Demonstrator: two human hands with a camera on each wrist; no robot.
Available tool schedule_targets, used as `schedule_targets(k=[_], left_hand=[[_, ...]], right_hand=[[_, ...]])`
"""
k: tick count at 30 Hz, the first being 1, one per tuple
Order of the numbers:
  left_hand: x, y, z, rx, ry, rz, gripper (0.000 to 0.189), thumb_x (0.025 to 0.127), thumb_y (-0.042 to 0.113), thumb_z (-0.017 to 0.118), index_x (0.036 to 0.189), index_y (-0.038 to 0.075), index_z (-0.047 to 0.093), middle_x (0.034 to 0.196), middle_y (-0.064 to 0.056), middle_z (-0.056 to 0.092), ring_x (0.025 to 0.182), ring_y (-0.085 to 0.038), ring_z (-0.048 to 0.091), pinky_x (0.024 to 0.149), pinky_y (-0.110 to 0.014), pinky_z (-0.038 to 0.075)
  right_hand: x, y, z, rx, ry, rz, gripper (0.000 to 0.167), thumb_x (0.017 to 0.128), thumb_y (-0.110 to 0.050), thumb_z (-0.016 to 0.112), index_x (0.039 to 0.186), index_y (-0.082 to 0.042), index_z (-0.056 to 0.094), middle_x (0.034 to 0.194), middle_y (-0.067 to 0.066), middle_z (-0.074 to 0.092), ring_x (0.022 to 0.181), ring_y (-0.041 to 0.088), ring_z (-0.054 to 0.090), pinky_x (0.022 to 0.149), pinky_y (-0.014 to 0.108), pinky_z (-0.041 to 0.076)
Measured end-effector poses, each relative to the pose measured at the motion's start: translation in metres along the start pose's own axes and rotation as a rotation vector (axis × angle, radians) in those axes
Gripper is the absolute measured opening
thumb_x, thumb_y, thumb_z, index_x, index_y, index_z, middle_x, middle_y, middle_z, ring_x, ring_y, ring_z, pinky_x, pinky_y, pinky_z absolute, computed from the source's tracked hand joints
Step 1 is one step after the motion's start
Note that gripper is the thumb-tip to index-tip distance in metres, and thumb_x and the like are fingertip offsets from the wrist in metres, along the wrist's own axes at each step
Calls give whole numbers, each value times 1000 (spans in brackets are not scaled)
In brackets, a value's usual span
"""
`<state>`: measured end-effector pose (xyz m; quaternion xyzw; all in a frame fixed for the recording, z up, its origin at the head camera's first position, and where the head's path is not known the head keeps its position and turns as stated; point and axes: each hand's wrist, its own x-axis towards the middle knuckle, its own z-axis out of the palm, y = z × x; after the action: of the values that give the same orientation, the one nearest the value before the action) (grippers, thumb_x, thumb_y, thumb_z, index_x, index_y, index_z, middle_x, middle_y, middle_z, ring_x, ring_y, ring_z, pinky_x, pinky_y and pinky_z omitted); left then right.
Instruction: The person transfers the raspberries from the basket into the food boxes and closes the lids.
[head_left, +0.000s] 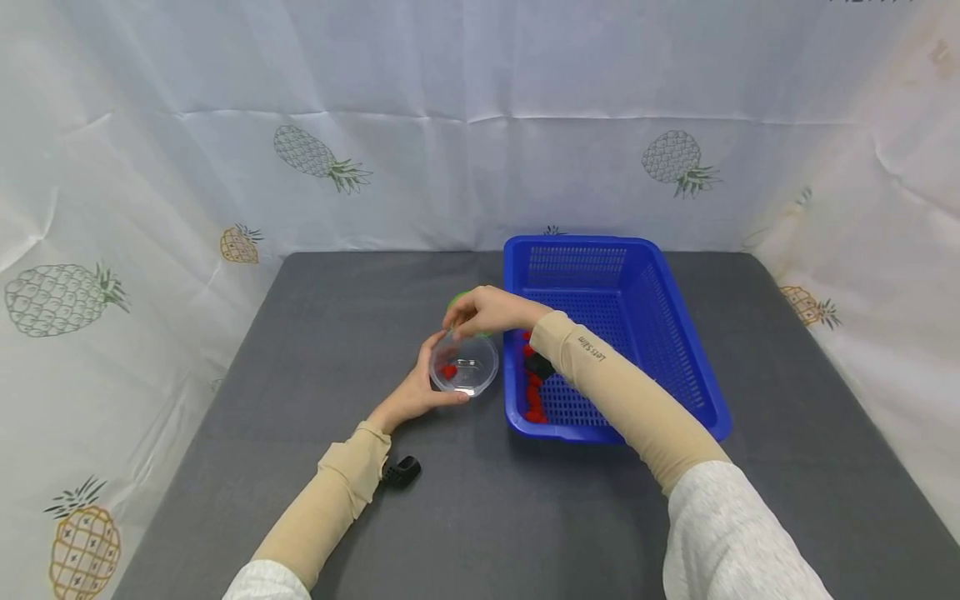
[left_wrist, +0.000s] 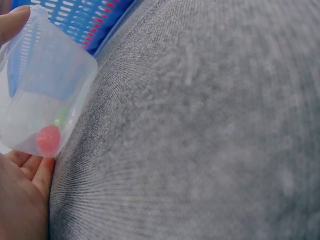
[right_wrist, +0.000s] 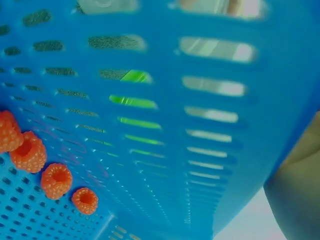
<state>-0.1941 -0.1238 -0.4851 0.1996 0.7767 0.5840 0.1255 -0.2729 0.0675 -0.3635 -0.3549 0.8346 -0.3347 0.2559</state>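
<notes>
My left hand [head_left: 414, 393] grips a clear plastic tub [head_left: 480, 368] from its left side, thumb at the near rim and fingers at the far side. A single red raspberry [left_wrist: 48, 140] shows low inside the tub in the left wrist view. Over the tub's far rim, my right hand [head_left: 491, 310] points down with bent fingers; I cannot tell whether its fingertips pinch anything. Beneath the right forearm, several raspberries [right_wrist: 56, 181] line the left side of a blue slotted basket [head_left: 615, 432].
Part of a bright green thing [head_left: 459, 297] peeks out behind my right hand. A small black piece [head_left: 402, 472] sits beside the left sleeve. The basket's raised wall stands just right of the tub. Grey cloth covers the table [head_left: 345, 317], with a pineapple-print curtain [head_left: 465, 183] behind.
</notes>
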Motion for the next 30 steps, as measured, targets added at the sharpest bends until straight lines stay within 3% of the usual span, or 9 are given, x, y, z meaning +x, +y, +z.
schedule_targets(k=[4,9,11,14,18,21,30], left_hand=[[0,-1,0,5,17,10,105,72,16,80,146,26,6,147,-14,34,137,-27,33,112,-46,26],[-1,3,-1,0,17,13,105,72,16,80,147,23,6,146,-17,35,135,-31,35,112,-49,26],[-3,11,-2,-11,7,6,105,73,14,79,147,19,5,147,-19,33,135,-33,35,112,-50,25],[-4,12,-2,-14,2,5,105,73,14,79,147,19,4,147,-19,33,135,-33,36,111,-50,26],[0,-2,0,-6,16,17,106,72,18,81,147,23,6,147,-16,35,135,-30,36,112,-49,27],[0,-2,2,-22,17,23,105,72,12,80,147,21,6,147,-18,34,135,-32,35,112,-49,26],[-6,27,1,-53,-2,36,103,72,2,77,146,6,5,145,-28,32,134,-42,34,111,-52,26]], right_hand=[[-4,2,-4,146,22,-8,26,86,-20,67,111,-13,66,101,5,68,91,15,63,89,47,49],[-10,3,-10,265,63,-43,27,86,-20,67,111,-12,66,106,7,68,98,16,62,94,48,46],[-13,2,-13,293,84,-52,28,85,-20,67,112,-11,66,106,6,68,98,17,62,93,44,48],[-20,1,-16,335,114,-58,28,85,-19,68,112,-11,66,103,3,68,98,17,62,90,36,50],[-30,3,-21,430,141,-67,29,84,-16,68,113,-9,65,102,-1,69,99,20,62,88,32,50],[-39,10,-27,471,167,-65,30,84,-15,67,113,-8,64,102,-4,69,97,20,62,86,33,50],[-63,44,-42,568,307,-20,25,86,-13,66,110,-6,64,89,-3,68,75,15,57,70,29,45]])
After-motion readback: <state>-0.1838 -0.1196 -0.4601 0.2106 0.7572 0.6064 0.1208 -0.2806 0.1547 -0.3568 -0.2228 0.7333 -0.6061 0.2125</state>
